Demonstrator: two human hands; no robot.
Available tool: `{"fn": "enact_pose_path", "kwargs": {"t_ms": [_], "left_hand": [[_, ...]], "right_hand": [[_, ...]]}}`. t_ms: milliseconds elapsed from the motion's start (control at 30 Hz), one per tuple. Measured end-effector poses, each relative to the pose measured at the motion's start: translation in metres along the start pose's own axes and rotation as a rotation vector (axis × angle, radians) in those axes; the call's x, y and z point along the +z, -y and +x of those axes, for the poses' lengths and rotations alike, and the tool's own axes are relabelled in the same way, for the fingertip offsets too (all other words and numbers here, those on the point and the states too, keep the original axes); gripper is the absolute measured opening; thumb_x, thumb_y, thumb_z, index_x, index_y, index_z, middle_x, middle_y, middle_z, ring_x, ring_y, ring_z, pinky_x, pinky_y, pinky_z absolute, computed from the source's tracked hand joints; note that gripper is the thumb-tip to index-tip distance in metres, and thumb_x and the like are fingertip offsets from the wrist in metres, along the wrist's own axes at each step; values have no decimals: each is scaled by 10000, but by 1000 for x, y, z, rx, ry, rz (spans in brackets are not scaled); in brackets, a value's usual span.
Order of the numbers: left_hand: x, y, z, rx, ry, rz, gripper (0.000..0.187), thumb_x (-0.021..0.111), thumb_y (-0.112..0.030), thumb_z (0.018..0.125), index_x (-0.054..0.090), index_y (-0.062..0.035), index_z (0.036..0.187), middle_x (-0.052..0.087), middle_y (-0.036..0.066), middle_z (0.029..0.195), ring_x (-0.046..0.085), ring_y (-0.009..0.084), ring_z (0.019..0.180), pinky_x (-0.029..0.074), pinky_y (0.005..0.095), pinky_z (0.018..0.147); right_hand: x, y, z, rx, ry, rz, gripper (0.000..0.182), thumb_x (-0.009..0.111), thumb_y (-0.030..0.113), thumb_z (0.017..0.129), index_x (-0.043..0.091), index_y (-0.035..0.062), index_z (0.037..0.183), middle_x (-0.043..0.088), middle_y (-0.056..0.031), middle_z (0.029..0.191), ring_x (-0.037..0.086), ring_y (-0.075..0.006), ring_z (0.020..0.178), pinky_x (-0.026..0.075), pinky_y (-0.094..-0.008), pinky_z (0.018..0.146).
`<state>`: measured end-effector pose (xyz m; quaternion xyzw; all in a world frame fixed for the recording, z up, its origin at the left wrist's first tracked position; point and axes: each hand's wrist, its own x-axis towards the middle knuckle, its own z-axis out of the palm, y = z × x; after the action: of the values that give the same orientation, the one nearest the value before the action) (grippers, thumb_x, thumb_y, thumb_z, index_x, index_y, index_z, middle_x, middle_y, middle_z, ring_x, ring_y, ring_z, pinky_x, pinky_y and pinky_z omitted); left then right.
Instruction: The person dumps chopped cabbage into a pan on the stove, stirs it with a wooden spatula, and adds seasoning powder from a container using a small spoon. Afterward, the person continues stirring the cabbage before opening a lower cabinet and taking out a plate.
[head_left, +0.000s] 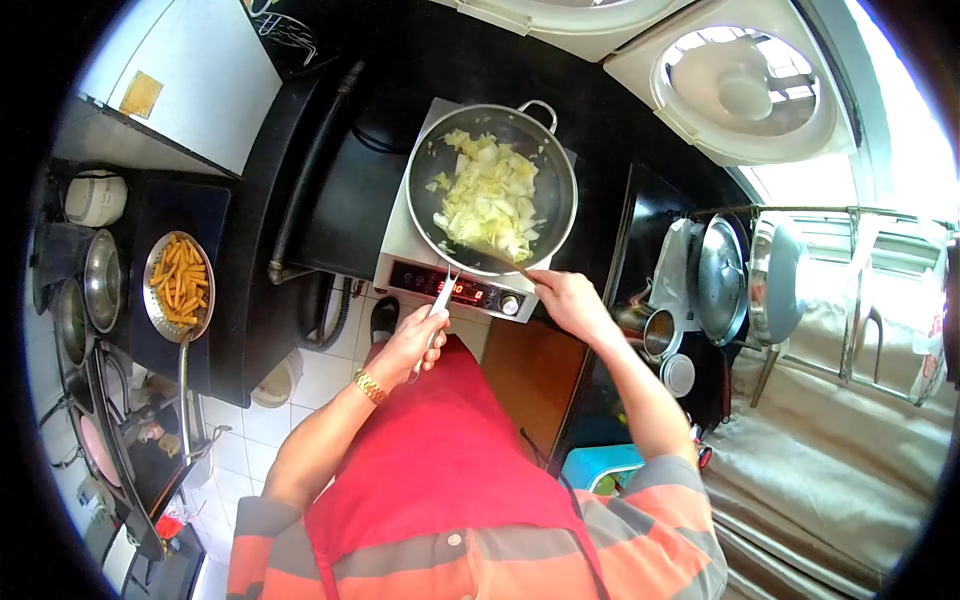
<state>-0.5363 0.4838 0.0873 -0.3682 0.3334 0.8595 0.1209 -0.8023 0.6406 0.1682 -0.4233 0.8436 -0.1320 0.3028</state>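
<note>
A round steel wok (556, 190) heaped with pale, glossy chopped cabbage (490, 195) sits on a white induction cooker (412, 258) at 12 o'clock. The left hand (408, 345) is clenched around the wok's slim metal handle (440, 300); the right hand (565, 300) pinches a wooden spatula (500, 260), its blade buried in cabbage. At 9 o'clock, a steel pan (150, 300) holds orange strips (180, 280).

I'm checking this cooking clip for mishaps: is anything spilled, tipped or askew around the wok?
Nothing stands out. The wok sits level on the induction cooker, with the cabbage all inside. The left hand grips the wok handle; the right hand holds a wooden spatula.
</note>
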Motion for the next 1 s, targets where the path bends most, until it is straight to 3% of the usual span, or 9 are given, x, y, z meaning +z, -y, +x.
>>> {"fn": "enact_pose_path", "kwargs": {"t_ms": [67,367,500,667,733,867,1000], "left_hand": [[1,-1,-2,-3,-2,-13,280,566,-398,1114,542,-125,1059,509,-42,749,453,43,507,386,227,429],[-1,0,-2,5,-3,-3,281,568,-408,1112,544,-132,1061,512,-37,747,443,53,495,377,241,416],[0,1,1,18,-5,-13,280,563,-401,1115,548,-127,1060,516,-35,748,444,54,496,381,244,413],[-1,0,-1,29,7,-13,278,560,-394,1119,547,-123,1060,514,-40,748,450,42,503,383,229,418],[-1,0,-1,24,14,-19,276,562,-390,1121,543,-122,1061,512,-46,753,453,31,510,387,215,424],[-1,-1,-1,14,14,-24,275,558,-389,1122,541,-121,1064,511,-48,752,456,30,513,392,216,426],[-1,-4,-3,-5,8,-10,277,556,-392,1121,539,-121,1066,515,-49,757,458,33,515,396,218,430]], "right_hand": [[17,-9,25,-57,-185,-41,295,611,175,984,747,70,1224,737,-285,989,723,-472,958,584,-552,875],[-7,-28,109,-114,-466,-69,320,576,219,1018,734,101,1269,733,-282,1021,708,-481,991,565,-569,882],[24,-27,100,-43,-359,-117,324,579,230,1019,732,123,1283,727,-256,997,712,-463,968,566,-560,861],[-45,-31,32,-106,-181,-267,314,626,239,990,759,146,1259,746,-194,1011,730,-405,955,587,-523,869],[-85,-10,6,-16,-110,-429,305,640,250,977,779,171,1237,756,-170,987,741,-376,953,597,-502,872],[-90,-13,6,57,39,-614,318,669,235,951,788,212,1245,761,-161,1012,749,-353,980,600,-501,872],[-38,-35,55,-73,-163,-270,322,668,203,946,776,144,1244,763,-197,1046,731,-400,1013,581,-509,909]]}}
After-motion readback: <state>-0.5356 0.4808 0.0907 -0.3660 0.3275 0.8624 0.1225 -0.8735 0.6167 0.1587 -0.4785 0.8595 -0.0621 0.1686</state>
